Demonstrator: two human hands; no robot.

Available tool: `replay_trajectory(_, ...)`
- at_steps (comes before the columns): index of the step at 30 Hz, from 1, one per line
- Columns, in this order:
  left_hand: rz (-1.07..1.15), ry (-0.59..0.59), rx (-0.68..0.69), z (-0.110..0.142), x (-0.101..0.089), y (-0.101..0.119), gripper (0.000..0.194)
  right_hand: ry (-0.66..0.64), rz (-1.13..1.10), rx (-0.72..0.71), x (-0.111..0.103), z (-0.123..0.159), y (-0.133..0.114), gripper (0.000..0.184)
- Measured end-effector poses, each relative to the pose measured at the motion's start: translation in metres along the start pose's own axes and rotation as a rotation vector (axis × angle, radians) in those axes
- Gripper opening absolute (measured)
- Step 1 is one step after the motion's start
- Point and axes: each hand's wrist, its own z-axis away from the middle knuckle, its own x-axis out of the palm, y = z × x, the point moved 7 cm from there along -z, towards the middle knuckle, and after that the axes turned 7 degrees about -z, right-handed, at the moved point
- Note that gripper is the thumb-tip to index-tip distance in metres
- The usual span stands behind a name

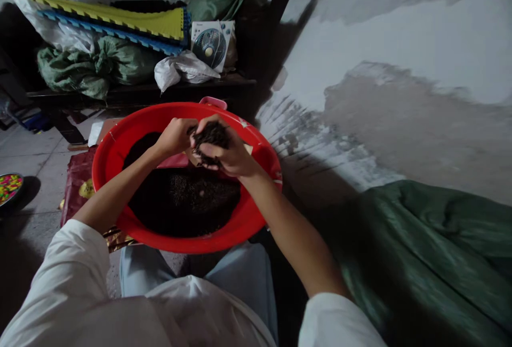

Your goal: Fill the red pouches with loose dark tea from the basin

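Observation:
A wide red basin (104,168) stands in front of my knees, with dark, grainy loose material (188,203) across its bottom. Above its far half, my right hand (236,158) is cupped with fingers curled round a clump of dark, crumbly material (212,136), whose kind I cannot make out. My left hand (176,135) is closed right beside the clump. Its fingertips are hidden, so what it pinches does not show. Below the hands, a pink object (174,161) lies in the basin, partly covered by the dark material.
Behind the basin, a dark bench (132,96) carries green sacks (124,62), yellow and blue foam mats (120,19) and a box with a fan picture (210,46). A bowl of colourful pieces (10,187) is on the floor at left. Green cloth (432,245) and a peeling wall (400,96) flank the right.

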Motion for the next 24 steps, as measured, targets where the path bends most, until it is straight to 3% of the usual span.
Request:
replay_trajectory(3,-0.006,0.033,-0.024,0.000,-0.001,-0.001,0.039,0.142,0.011,-0.020,-0.031,-0.002,-0.003,0.065)
replay_trajectory(8,-0.001,0.063,0.002,-0.002,-0.002,0.002,0.043,0.230,0.215,-0.033,-0.063,-0.005,0.011,0.070)
replay_trajectory(19,-0.043,0.059,-0.033,-0.005,-0.002,-0.007,0.047,0.286,0.450,-0.051,-0.065,-0.005,0.024,0.055)
replay_trajectory(24,-0.047,0.047,-0.023,-0.006,-0.004,-0.004,0.046,0.320,0.372,-0.081,-0.068,-0.003,0.026,0.055)
